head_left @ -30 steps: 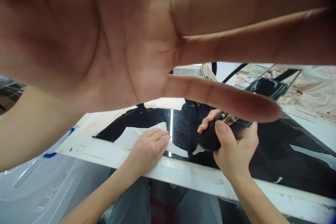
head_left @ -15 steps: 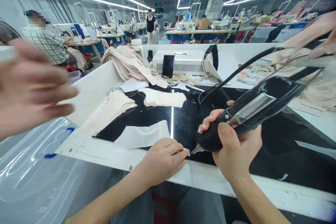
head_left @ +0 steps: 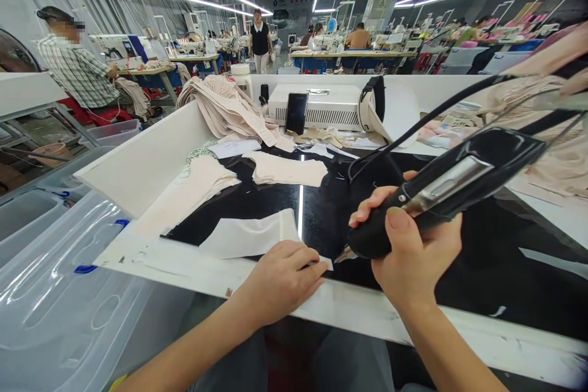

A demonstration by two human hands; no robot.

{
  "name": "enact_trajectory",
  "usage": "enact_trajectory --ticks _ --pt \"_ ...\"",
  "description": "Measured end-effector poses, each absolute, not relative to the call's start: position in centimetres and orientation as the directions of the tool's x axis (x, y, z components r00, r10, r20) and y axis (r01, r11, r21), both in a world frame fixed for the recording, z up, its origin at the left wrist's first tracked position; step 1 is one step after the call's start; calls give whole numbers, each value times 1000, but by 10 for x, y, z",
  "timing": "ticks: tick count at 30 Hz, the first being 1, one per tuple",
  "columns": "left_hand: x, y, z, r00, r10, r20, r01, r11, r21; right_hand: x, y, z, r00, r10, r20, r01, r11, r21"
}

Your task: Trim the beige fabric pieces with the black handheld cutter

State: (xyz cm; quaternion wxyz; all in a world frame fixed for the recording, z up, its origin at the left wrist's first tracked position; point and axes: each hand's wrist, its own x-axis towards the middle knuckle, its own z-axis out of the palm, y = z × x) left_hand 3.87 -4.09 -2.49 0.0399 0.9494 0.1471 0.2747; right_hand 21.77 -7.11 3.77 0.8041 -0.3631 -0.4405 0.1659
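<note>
My right hand (head_left: 411, 257) grips a black hand-held tool (head_left: 441, 193) with a metal strip along its body and a cable running up and back. Its pointed metal tip (head_left: 343, 253) hovers just right of my left hand, low over the black worktop (head_left: 496, 257). My left hand (head_left: 282, 278) lies flat, fingers together, pressing down the near right corner of a white fabric piece (head_left: 250, 234) at the worktop's front edge.
More cream fabric pieces (head_left: 287, 171) and a pile of garments (head_left: 225, 107) lie farther back. A white box machine (head_left: 321, 104) with a dark phone stands at the rear. A clear plastic bin lid (head_left: 55, 300) is at my left. Other people work at distant tables.
Someone's hand that covered the camera has swung off to the left and is now gone. My left hand slid slightly nearer along the fabric; the tool stays almost still.
</note>
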Motion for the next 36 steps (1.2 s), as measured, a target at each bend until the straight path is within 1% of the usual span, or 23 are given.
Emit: enact_trajectory --ticks 8,27,34,36 --pt "39 -42 -25 814 313 488 275 -950 150 217 -67 37 548 590 593 47 685 -727" --pt "40 -42 -22 807 287 516 273 -956 104 215 -65 37 550 590 592 61 678 -732" --pt "40 -42 -22 807 290 514 267 -956 119 214 -68 35 552 596 583 76 660 -747" --pt "39 -42 -22 811 292 507 269 -956 122 213 -70 38 564 596 572 58 662 -747"
